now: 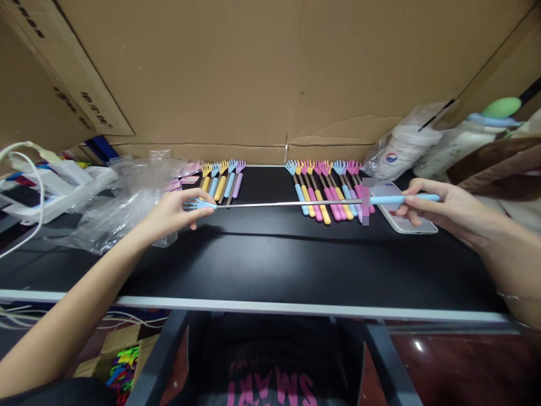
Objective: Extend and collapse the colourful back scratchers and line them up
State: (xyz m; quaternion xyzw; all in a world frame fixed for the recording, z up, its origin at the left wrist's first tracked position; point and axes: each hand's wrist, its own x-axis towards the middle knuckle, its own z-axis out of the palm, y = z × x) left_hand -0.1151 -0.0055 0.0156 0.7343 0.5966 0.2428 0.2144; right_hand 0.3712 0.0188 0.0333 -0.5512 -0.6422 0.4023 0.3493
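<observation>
A back scratcher (287, 203) is stretched out level above a black table (270, 265), its thin metal rod drawn long between the person's two hands. The left hand (180, 210) pinches the blue claw end between thumb and fingers, and the right hand (437, 207) grips the blue handle close to its far end; a small blurred patch hides the spot where rod and handle meet. Beyond the rod, more back scratchers lie in two groups, claws pointing away from the person: a smaller group (220, 188) near the left hand and a larger group (323, 211) toward the right, in blue, yellow, pink and purple. A phone (416, 225) lies under the right hand, and behind it stand a cup (406, 155) in a clear bag and a bottle (473, 141) with a green top. At the left, crumpled plastic bags (127, 194) lie beside a white power strip (31, 213) with plugs in it. A cardboard wall (220, 73) rises along the back. Below the table, an open box (91, 369) holds small bright-coloured pieces.
</observation>
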